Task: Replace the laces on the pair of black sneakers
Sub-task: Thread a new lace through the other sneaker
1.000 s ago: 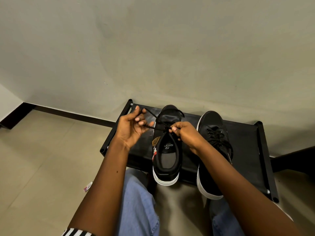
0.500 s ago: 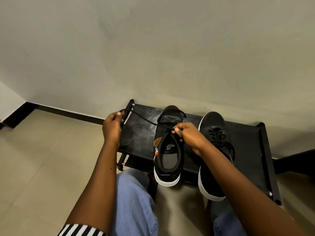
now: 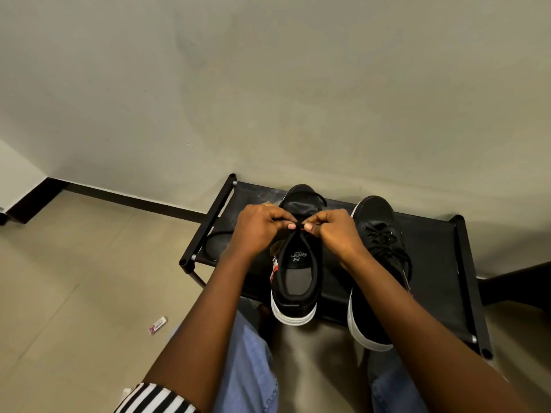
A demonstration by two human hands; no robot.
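My fingers [image 3: 290, 224] on both hands are curled tight, each pinching the black lace [image 3: 299, 227] over the tongue of the left sneaker [image 3: 295, 272]. My left hand [image 3: 256, 231] and right hand [image 3: 334, 231] nearly touch there. To thread well, I should keep the tip stiff, aim at the next eyelet and pull both ends even. The right sneaker [image 3: 378, 263], already laced, sits just beside it on the bench [image 3: 441, 272].
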